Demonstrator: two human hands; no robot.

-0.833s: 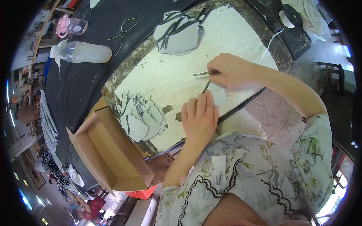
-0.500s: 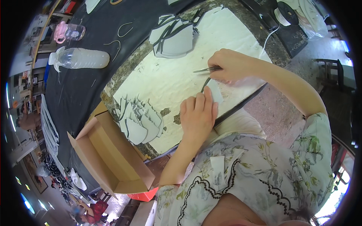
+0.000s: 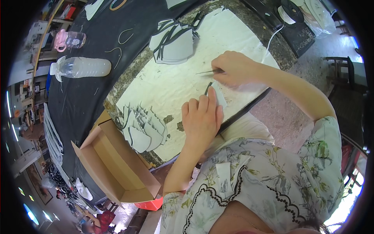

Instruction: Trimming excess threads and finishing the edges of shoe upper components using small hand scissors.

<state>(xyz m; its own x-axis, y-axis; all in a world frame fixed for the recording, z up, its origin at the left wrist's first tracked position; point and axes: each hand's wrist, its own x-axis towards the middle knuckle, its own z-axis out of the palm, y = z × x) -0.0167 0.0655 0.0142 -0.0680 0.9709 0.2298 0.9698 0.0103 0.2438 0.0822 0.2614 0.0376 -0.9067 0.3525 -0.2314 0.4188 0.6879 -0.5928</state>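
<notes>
My left hand [image 3: 201, 119] lies palm down with its fingers stretched out, pressing a small white piece [image 3: 220, 95] with a dark strip along its edge against the white work sheet [image 3: 156, 84]. Just beyond it, my right hand [image 3: 233, 70] is closed round a slim pointed metal tool [image 3: 205, 72]. The tip points left, above the sheet; my fingers hide the rest, so I cannot tell its exact kind. A stack of white pieces with dark strips [image 3: 175, 45] lies at the sheet's far edge. More such pieces [image 3: 145, 128] are spread in overlapping layers near its left corner.
An open cardboard box [image 3: 117, 160] stands left of the work board. On the black-covered table are a large plastic bottle [image 3: 87, 67], a pink-lidded bottle [image 3: 74, 40] and curled cords [image 3: 125, 36]. A spool [image 3: 290, 13] with white cord sits at the far right.
The view has shifted slightly. Both hands keep nearly the same pose, the left on the white piece and the right round the pointed tool.
</notes>
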